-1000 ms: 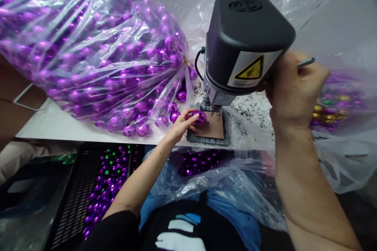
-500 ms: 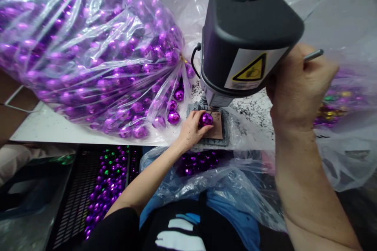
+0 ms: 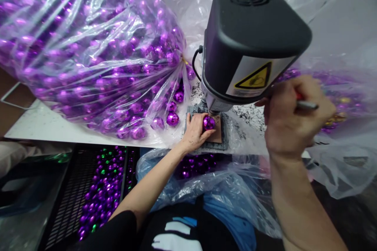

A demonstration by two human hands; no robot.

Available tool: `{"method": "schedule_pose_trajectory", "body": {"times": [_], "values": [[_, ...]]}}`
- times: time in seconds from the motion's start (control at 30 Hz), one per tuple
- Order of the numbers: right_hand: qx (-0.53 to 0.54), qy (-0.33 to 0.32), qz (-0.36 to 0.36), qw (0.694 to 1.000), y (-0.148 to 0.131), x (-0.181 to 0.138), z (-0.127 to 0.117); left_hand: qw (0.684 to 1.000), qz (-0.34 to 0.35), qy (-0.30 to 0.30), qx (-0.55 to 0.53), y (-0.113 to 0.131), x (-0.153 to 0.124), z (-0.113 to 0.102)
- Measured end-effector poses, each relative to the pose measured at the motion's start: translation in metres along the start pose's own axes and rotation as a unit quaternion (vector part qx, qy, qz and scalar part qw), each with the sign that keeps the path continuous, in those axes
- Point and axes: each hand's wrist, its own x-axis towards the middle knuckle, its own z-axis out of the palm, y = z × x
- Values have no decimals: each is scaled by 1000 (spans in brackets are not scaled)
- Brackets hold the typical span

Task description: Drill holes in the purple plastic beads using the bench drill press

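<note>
Bauble, pinched in my left hand, sits under the drill press. My right hand grips its lever; a full sack looks undone.

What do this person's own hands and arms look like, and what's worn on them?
The left hand and right hand are bare: no gloves, no ring or watch visible. The left arm comes out of a black sleeve near the elbow; the right forearm is uncovered to the frame edge.
</note>
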Motion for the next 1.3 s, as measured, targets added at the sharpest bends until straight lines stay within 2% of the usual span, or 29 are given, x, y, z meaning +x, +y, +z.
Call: {"method": "schedule_pose_trajectory", "body": {"times": [0.23, 0.37, 0.47, 0.6, 0.9, 1.13, 1.2, 1.3], "values": [[-57, 18, -61, 996, 18, -40, -4, 999, -7, -22, -25, 2, 0, -5], [-29, 64, -90, 993, 34, -50, 5, 1000, -5, -13, -18, 2, -1, -2], [-20, 78, -86, 993, 43, -57, 10, 1000, -5, -7, -12, 2, -1, 0], [-25, 95, -80, 992, 50, -61, 14, 1000, 1, -1, -10, 2, -1, 0], [-16, 124, -135, 983, 56, -58, 25, 1000, 8, 8, -12, 3, 0, 2], [-30, 91, -161, 982, 80, -70, 26, 1000, 3, 6, -16, 4, -2, 1], [-30, 83, -146, 985, 77, -71, 22, 1000, 1, 3, -20, 3, -1, 1], [-33, 79, -96, 992, 50, -55, 10, 1000, 3, 7, -29, 3, 2, 1]]}}
